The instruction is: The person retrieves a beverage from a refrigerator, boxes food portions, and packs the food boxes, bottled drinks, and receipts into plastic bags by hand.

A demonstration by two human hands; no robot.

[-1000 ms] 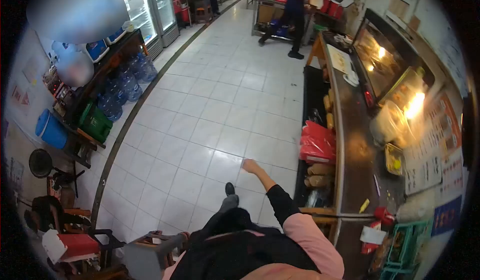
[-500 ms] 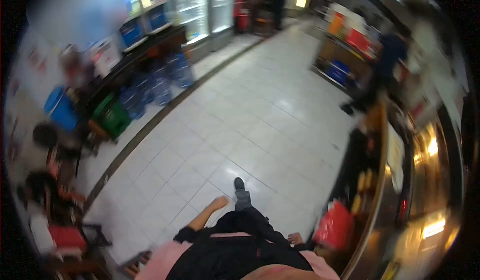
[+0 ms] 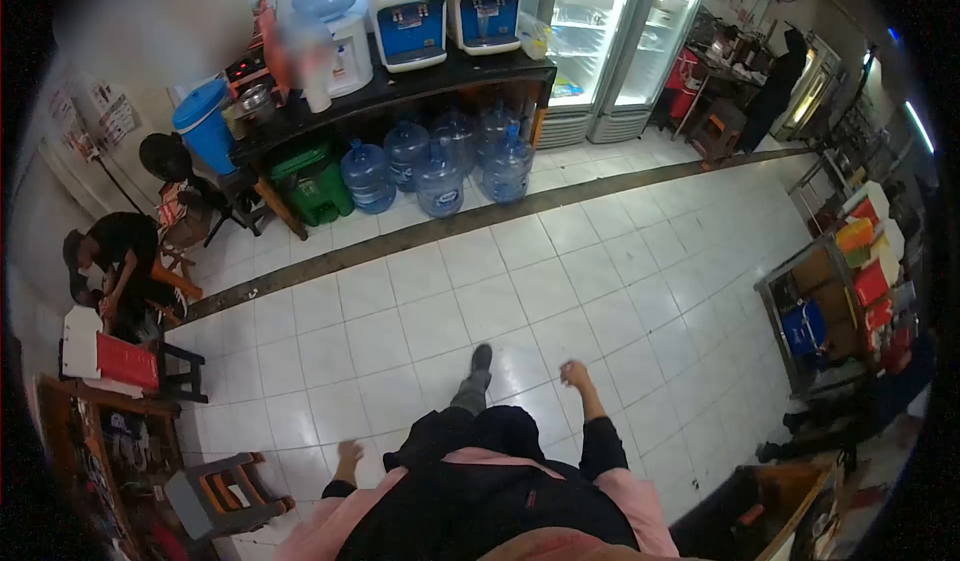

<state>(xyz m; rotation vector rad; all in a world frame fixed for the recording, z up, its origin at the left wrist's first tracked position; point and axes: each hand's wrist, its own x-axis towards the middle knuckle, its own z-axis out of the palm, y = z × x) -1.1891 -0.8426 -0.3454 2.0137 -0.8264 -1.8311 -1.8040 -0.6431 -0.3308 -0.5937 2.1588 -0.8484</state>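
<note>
My left hand [image 3: 349, 457] hangs low at my left side, slightly blurred. Its fingers look loosely apart, with nothing visible in them. A grey and orange stool [image 3: 215, 498] stands to the left of it, not touched. My right hand [image 3: 574, 373] swings forward over the white tiled floor [image 3: 540, 301]. Its fingers are loosely bent and a little apart, and no object shows in them. One dark shoe [image 3: 481, 358] is out in front of me, between the two hands.
Large water bottles [image 3: 440, 181] and a green bin [image 3: 313, 183] stand under a black counter [image 3: 400, 86] with drink dispensers [image 3: 411, 31]. Glass-door fridges [image 3: 590, 51] adjoin it. A seated person [image 3: 125, 251] is at left. A shelf [image 3: 800, 291] and another person [image 3: 880, 396] are at right.
My view has turned right and become sharper. My left hand has swung back from in front of me, and my right hand has swung forward.
</note>
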